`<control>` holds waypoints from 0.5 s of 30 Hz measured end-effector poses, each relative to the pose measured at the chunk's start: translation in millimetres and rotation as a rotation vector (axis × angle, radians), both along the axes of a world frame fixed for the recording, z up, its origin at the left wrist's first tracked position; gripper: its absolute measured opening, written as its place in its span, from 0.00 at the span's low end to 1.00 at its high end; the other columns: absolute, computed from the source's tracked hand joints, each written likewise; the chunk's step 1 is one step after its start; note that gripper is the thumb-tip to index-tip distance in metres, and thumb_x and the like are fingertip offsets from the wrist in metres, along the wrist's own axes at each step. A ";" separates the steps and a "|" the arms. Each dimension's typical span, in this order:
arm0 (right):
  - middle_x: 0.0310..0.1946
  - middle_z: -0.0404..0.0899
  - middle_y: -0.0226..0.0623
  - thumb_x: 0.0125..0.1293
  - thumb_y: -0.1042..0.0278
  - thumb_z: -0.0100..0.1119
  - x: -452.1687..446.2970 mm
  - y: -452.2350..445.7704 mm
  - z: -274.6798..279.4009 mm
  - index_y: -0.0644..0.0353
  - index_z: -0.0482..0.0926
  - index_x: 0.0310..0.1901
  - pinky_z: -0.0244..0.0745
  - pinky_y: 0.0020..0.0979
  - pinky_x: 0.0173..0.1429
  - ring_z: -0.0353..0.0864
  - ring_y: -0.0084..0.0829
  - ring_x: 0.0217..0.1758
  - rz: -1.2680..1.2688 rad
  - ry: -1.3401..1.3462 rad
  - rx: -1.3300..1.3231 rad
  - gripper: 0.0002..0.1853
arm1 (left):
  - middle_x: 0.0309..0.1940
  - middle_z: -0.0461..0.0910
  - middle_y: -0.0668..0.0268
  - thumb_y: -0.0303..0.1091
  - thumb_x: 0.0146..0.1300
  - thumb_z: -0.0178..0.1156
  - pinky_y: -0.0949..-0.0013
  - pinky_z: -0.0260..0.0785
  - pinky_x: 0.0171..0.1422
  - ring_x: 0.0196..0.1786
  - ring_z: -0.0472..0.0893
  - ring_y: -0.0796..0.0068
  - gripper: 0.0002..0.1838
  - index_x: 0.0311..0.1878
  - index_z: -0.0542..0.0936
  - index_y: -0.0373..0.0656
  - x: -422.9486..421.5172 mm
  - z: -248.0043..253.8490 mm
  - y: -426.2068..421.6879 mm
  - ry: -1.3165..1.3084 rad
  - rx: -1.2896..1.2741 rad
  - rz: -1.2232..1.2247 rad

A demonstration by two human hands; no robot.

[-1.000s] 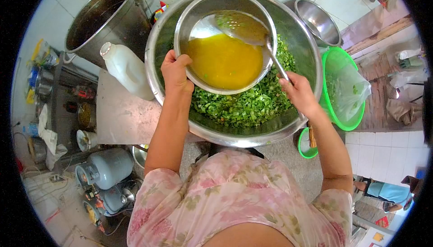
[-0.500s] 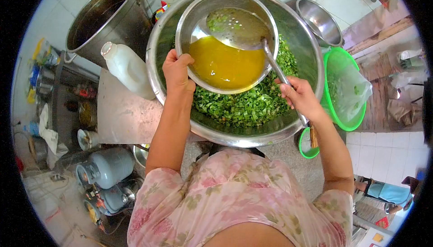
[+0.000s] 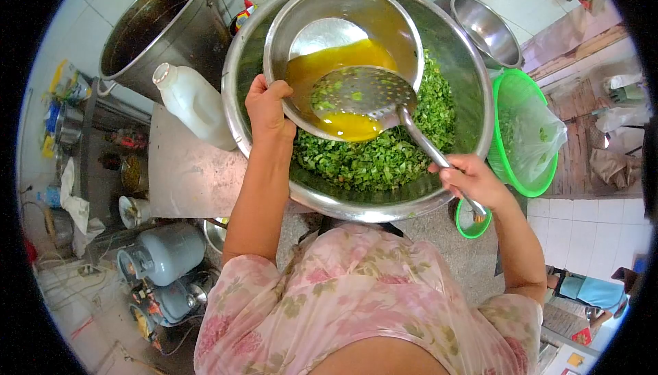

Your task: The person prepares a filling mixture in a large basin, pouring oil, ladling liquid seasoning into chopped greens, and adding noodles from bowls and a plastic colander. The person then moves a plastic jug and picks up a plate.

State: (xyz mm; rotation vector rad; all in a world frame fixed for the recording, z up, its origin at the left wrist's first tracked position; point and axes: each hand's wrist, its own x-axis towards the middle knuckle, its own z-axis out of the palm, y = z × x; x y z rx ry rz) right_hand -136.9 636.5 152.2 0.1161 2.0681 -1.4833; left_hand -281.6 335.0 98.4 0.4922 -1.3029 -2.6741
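My left hand (image 3: 269,109) is closed on the left rim of a steel bowl (image 3: 274,39), which is tilted and holds yellow liquid (image 3: 349,125). In my right hand (image 3: 473,182) is the handle of a perforated skimmer (image 3: 363,91). The skimmer's head lies over the bowl's near part, with green bits on it. Beneath the bowl, a large steel basin (image 3: 233,101) contains chopped green leaves (image 3: 370,162).
Left of the basin stand a white jug (image 3: 192,104) and a tall steel pot (image 3: 164,35). At the right are a small steel bowl (image 3: 485,31) and a green basket (image 3: 552,177) with a plastic bag. A person (image 3: 596,293) is at far right.
The skimmer has come from the bowl's far part toward me, above the liquid. My right hand has moved right and nearer to me. My left hand has stayed on the rim.
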 end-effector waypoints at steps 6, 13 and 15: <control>0.19 0.67 0.21 0.63 0.61 0.52 -1.2 18.8 16.4 0.60 0.76 0.44 0.58 0.17 0.22 0.62 0.12 0.19 -0.092 0.152 0.126 0.13 | 0.21 0.71 0.69 0.13 0.38 0.50 0.75 0.64 0.31 0.23 0.70 0.77 0.11 0.20 0.67 0.44 -2.5 -3.7 -0.4 0.013 0.026 0.007; 0.20 0.66 0.22 0.64 0.61 0.50 -23.3 16.3 -1.0 0.64 0.74 0.43 0.59 0.18 0.25 0.61 0.14 0.21 -0.102 0.308 0.262 0.14 | 0.22 0.71 0.69 0.13 0.37 0.50 0.75 0.65 0.32 0.24 0.70 0.77 0.11 0.21 0.67 0.43 -1.6 -2.2 -1.0 0.012 -0.019 -0.012; 0.21 0.67 0.23 0.64 0.64 0.50 -18.4 15.9 0.3 0.63 0.75 0.41 0.61 0.21 0.27 0.63 0.16 0.24 -0.073 0.249 0.263 0.12 | 0.22 0.71 0.69 0.14 0.37 0.50 0.74 0.65 0.33 0.25 0.70 0.77 0.11 0.21 0.67 0.43 -1.3 -1.7 -0.3 0.018 -0.018 -0.003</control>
